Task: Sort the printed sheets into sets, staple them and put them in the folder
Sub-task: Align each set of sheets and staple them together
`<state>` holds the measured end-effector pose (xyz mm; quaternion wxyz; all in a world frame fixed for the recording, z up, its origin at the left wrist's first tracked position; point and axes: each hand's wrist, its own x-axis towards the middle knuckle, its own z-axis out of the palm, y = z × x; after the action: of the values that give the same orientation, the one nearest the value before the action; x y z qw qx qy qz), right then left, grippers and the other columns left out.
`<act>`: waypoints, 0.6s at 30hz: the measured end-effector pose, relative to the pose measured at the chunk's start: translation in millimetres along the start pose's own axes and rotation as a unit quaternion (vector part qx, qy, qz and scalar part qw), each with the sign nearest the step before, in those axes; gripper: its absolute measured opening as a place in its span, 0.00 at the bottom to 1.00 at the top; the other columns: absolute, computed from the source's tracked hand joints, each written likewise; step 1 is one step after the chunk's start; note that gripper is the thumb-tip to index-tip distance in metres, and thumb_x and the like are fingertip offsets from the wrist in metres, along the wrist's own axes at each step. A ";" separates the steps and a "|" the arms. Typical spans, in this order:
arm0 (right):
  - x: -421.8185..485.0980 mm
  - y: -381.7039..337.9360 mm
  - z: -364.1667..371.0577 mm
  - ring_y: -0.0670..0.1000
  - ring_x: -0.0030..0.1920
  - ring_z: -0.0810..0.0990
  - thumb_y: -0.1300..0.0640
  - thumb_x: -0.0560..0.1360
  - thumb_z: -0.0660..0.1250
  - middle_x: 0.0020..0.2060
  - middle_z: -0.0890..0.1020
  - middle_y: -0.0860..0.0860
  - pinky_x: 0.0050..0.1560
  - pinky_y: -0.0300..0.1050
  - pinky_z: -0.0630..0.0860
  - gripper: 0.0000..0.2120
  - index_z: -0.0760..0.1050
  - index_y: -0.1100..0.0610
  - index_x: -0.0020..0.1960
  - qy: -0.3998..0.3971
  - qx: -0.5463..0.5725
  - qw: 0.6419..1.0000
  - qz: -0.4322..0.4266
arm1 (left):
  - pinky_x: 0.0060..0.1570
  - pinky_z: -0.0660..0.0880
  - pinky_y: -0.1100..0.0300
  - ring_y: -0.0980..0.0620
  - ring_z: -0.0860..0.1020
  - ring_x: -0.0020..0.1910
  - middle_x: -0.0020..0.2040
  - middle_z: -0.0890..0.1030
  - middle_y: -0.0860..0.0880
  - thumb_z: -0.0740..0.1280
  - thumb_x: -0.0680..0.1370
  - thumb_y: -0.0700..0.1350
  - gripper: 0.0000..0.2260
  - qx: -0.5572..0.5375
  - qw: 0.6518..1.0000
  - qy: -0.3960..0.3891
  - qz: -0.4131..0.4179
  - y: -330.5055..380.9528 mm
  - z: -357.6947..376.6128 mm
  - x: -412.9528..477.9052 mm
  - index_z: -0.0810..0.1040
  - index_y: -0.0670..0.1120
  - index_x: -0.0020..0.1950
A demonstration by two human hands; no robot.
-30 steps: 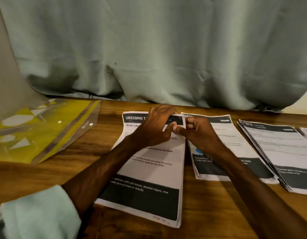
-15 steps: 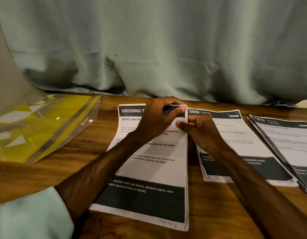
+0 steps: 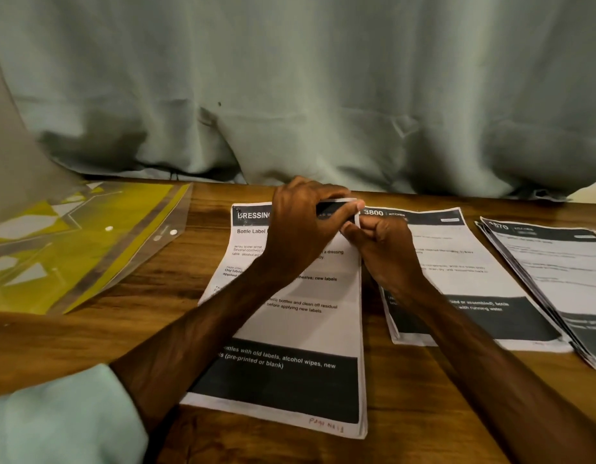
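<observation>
Pinching the far right corner of the dressing set [image 3: 300, 329] with the left hand [image 3: 303, 229] curled over it, and nipping that same edge with the curled right hand [image 3: 387, 252] — all on the wooden surface [image 3: 122, 329].

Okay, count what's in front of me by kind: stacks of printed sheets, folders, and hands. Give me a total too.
Stacks of printed sheets: 3 (DRESSING stack, 3800 KITCHEN stack, far-right stack)
Folders: 1 (yellow folder)
Hands: 2 (left hand, right hand)
Total: 6
</observation>
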<state>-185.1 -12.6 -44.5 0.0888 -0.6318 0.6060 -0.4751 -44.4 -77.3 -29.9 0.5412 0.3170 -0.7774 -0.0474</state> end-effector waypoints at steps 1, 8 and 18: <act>-1.0 0.2 0.6 0.46 0.33 0.79 0.55 0.81 0.66 0.36 0.82 0.52 0.38 0.34 0.78 0.14 0.77 0.60 0.39 0.005 -0.004 1.000 -0.005 | 0.55 0.76 0.48 0.53 0.80 0.50 0.47 0.86 0.54 0.73 0.75 0.60 0.15 0.024 1.000 0.012 0.011 2.6 1.4 -3.2 0.87 0.51 0.53; -3.2 -0.4 2.3 0.43 0.37 0.80 0.57 0.82 0.65 0.39 0.82 0.51 0.39 0.28 0.74 0.10 0.79 0.58 0.44 0.027 -0.047 0.998 -0.009 | 0.54 0.79 0.51 0.50 0.83 0.51 0.51 0.87 0.48 0.72 0.77 0.57 0.18 0.042 0.999 0.014 0.003 15.0 2.4 -10.6 0.86 0.44 0.57; -3.8 3.6 3.9 0.52 0.43 0.83 0.59 0.81 0.65 0.45 0.85 0.56 0.49 0.45 0.81 0.08 0.82 0.60 0.49 0.032 -0.053 0.998 -0.025 | 0.52 0.79 0.56 0.52 0.83 0.48 0.49 0.87 0.48 0.72 0.78 0.50 0.11 0.033 0.999 0.024 0.016 25.7 -0.7 -9.5 0.87 0.44 0.54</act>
<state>-184.1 -12.0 -50.9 0.0233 -0.6349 0.6171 -0.4644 -53.1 -51.5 -26.6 0.5495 0.3232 -0.7705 -0.0058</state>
